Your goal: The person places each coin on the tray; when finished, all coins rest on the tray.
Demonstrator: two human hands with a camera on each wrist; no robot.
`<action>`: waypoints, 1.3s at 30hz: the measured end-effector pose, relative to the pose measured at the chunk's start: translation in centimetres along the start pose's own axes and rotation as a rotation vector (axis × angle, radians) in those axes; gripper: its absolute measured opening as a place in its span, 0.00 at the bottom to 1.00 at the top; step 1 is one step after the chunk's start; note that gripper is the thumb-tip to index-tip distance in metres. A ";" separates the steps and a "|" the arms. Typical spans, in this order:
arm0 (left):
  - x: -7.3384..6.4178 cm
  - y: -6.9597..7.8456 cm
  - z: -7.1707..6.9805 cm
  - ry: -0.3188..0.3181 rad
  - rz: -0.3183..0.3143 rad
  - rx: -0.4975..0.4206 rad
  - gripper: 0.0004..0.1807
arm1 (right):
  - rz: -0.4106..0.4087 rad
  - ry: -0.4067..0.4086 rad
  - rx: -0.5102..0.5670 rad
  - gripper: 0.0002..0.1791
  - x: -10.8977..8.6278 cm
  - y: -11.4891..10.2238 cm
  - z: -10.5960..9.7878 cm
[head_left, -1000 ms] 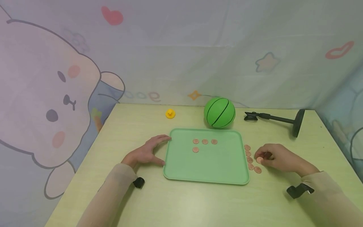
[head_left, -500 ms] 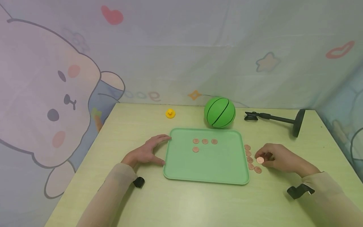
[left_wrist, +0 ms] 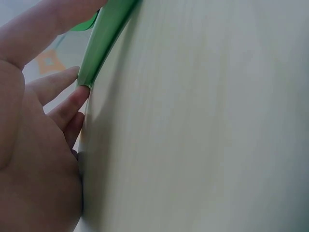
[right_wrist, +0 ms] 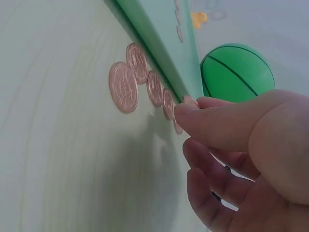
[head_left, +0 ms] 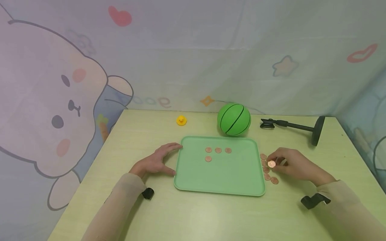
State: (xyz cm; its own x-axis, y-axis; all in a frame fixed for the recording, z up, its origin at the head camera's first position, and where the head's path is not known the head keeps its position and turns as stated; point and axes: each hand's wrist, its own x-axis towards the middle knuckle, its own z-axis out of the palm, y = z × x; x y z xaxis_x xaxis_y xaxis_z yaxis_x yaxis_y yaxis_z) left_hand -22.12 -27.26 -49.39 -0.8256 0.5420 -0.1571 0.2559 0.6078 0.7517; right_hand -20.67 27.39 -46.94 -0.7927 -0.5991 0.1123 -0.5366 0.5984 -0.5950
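Note:
My right hand [head_left: 291, 164] pinches a copper coin [head_left: 271, 164] between thumb and forefinger, just right of the green tray [head_left: 235, 180]. In the right wrist view only the edge of this coin [right_wrist: 190, 101] shows past the thumb. Several more copper coins [head_left: 274, 180] lie on the table along the tray's right side. On the tray, three coins [head_left: 218, 150] form a row, with one coin [head_left: 208, 159] below the leftmost. My left hand [head_left: 155, 162] touches the tray's left rim with spread fingers; in the left wrist view its fingertips meet the tray's edge [left_wrist: 104, 43].
Behind the tray sits a green ball [head_left: 234, 119] with black lines. A small yellow rubber duck [head_left: 181, 120] stands at the back, left of the ball. A black stand [head_left: 297, 126] lies on its side at the back right. A patterned cloth [head_left: 187, 60] hangs behind the table.
My right hand has lifted the pinched coin and carried it slightly left and away from me, toward the tray's right edge. The left hand has stayed at the left rim.

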 end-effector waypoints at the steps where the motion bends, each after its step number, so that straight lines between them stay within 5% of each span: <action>1: 0.0 0.0 0.0 0.001 0.002 0.002 0.58 | 0.006 0.002 0.006 0.15 0.2 -0.1 0.1; 14: -0.2 -0.1 0.0 0.003 0.001 -0.008 0.58 | 0.074 -0.127 0.200 0.11 3.6 -2.4 1.5; 22: -0.1 -0.3 0.1 0.008 0.003 -0.006 0.57 | -0.028 -0.069 0.063 0.11 6.1 -3.7 2.9; 39: -0.1 -0.1 0.2 0.008 0.007 -0.008 0.57 | -0.078 -0.031 0.034 0.09 10.4 -6.7 6.7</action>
State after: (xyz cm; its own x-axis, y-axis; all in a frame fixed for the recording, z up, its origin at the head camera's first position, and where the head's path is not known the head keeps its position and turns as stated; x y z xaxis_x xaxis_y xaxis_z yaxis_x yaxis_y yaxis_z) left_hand -21.94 -27.25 -49.57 -0.8279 0.5414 -0.1466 0.2576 0.5992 0.7580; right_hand -23.41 13.59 -47.15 -0.7395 -0.6595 0.1351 -0.5856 0.5312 -0.6123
